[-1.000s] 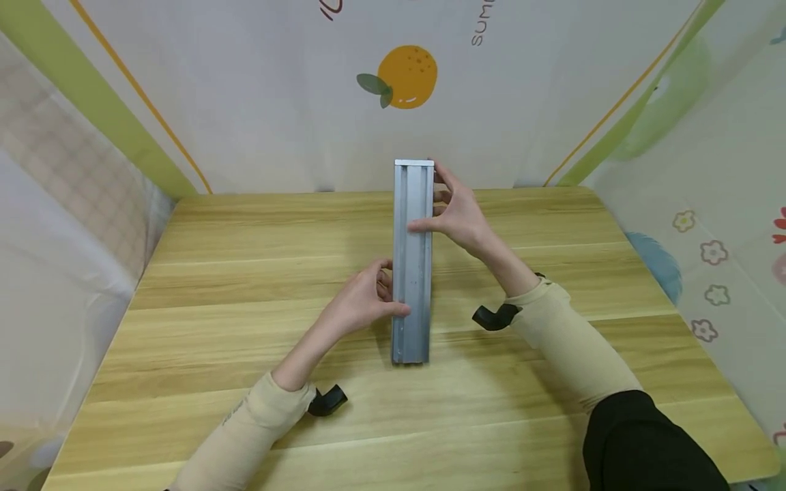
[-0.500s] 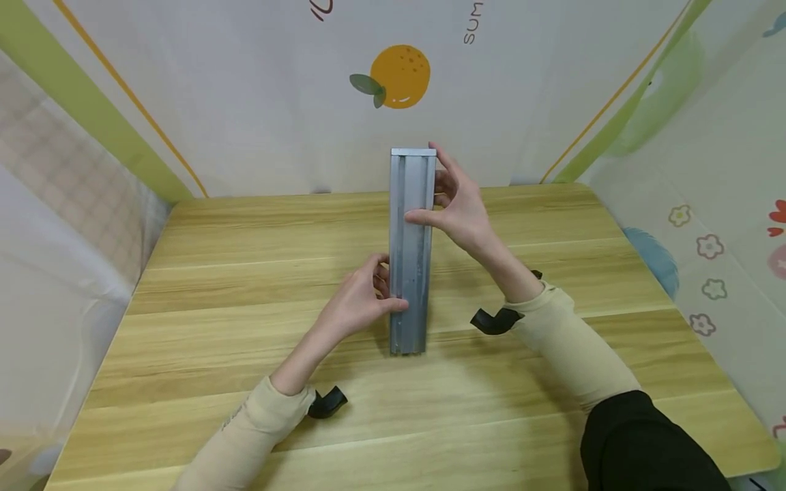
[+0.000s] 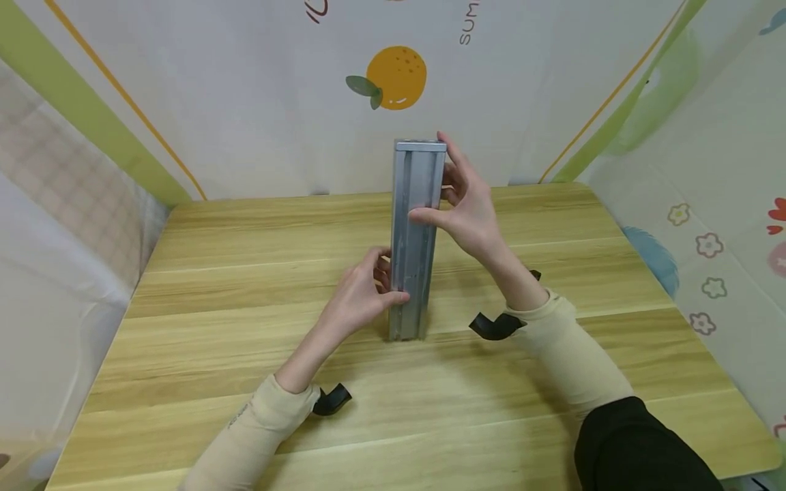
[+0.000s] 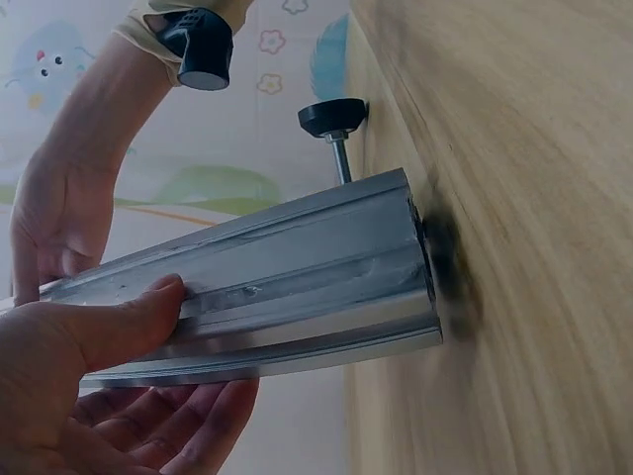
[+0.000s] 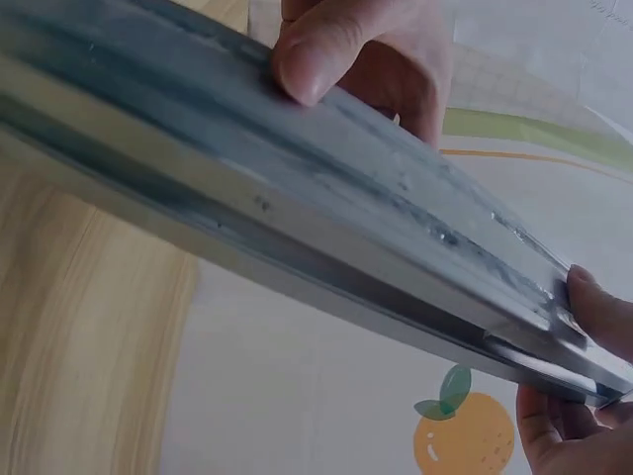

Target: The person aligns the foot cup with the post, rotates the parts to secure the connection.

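A long silver aluminium profile (image 3: pixel 417 252) with grooved sides stands nearly upright at mid-table. Low on its left side my left hand (image 3: pixel 359 293) grips it, thumb across the front face and fingers behind. Near the top, my right hand (image 3: pixel 469 211) holds the right side, thumb on the front, one fingertip by the top edge. The left wrist view shows the bar's lower end (image 4: pixel 425 267) close to the table; whether it touches is unclear. In the right wrist view the bar (image 5: pixel 396 228) runs between my left hand (image 5: pixel 371 59) and my right hand (image 5: pixel 593 317).
The wooden table (image 3: pixel 233 259) has a printed cloth (image 3: pixel 264 102) behind and at its sides. A black round foot (image 4: pixel 332 117) on a metal stem shows beyond the bar; its attachment is hidden. Black curved pieces (image 3: pixel 497 326) stick out from both wrists.
The bar has shifted up and away in the head view, its top leaning slightly right and more of its end face showing. Both hands have kept their grip and moved with it.
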### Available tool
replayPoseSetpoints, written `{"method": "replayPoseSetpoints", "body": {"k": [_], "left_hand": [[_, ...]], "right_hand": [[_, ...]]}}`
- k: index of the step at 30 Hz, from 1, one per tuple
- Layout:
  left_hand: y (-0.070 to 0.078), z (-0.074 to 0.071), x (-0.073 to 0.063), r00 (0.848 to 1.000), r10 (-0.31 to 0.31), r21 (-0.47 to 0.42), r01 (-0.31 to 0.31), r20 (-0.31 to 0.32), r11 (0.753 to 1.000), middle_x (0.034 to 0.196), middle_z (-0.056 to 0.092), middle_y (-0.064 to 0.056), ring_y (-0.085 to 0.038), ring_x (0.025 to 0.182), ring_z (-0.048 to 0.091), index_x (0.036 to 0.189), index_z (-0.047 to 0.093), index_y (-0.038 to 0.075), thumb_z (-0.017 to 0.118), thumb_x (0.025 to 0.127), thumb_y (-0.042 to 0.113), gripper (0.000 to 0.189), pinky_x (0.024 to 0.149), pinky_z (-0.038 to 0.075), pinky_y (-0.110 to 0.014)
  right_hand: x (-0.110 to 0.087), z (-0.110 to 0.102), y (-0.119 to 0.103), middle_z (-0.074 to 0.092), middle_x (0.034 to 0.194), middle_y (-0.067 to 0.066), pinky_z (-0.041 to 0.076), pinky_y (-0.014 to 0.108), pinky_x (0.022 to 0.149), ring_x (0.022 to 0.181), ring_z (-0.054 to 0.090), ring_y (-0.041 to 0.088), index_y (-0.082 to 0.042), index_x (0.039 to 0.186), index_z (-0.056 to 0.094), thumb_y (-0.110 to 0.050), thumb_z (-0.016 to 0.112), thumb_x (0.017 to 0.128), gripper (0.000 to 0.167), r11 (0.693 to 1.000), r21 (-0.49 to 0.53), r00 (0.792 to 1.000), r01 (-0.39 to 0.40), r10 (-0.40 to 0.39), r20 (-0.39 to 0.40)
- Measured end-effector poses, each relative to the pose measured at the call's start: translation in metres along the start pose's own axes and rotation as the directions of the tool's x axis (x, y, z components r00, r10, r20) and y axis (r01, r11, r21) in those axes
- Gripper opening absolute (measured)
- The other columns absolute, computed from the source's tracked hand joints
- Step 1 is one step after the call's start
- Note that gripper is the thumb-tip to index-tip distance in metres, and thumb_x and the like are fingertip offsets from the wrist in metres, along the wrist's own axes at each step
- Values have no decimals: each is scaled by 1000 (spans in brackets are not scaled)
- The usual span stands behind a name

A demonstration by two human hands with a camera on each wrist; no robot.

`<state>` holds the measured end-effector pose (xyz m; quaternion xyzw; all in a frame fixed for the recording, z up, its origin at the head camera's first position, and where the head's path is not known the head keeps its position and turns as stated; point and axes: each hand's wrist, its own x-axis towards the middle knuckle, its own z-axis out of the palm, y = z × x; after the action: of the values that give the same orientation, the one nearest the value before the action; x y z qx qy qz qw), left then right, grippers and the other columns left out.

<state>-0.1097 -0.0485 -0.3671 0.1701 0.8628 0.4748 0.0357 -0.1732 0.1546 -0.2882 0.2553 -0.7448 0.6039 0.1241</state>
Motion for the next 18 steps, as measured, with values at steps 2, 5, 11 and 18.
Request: {"method": "replayPoseSetpoints", "body": {"k": [2,5,11,18], "left_hand": [[0,0,1,1000,6,-4,-6,-9,1000,109,68,-9,-22,91,68,142,49,8,86,81,15,72,79,59,-36],[1,1,2,1000,8,-6,-8,-14,1000,108,69,-9,-22,91,69,142,49,8,86,81,14,72,78,59,-36],[1,1,5,1000,1,-23,-1,-16,1000,108,68,-11,-24,93,71,141,50,5,86,81,10,70,83,61,-36],[0,2,7,999,44,-10,-44,-29,999,106,69,-12,-26,94,72,138,54,3,86,80,7,66,85,61,-35]], "right_hand": [[-2,0,-3,62,125,23,54,23,92,103,62,18,-14,163,28,12,83,75,107,999,-14,1000,30,-30,-7],[-4,1,-6,62,124,23,54,23,90,102,62,17,-13,163,28,12,84,73,109,997,-34,998,67,-67,-16],[-11,2,-11,63,120,23,54,25,87,102,63,15,-10,162,30,10,86,71,108,987,-75,989,140,-143,-36],[-19,5,-16,62,115,24,54,23,86,100,62,15,-5,160,31,9,88,69,108,963,-123,968,240,-247,-39]]}}
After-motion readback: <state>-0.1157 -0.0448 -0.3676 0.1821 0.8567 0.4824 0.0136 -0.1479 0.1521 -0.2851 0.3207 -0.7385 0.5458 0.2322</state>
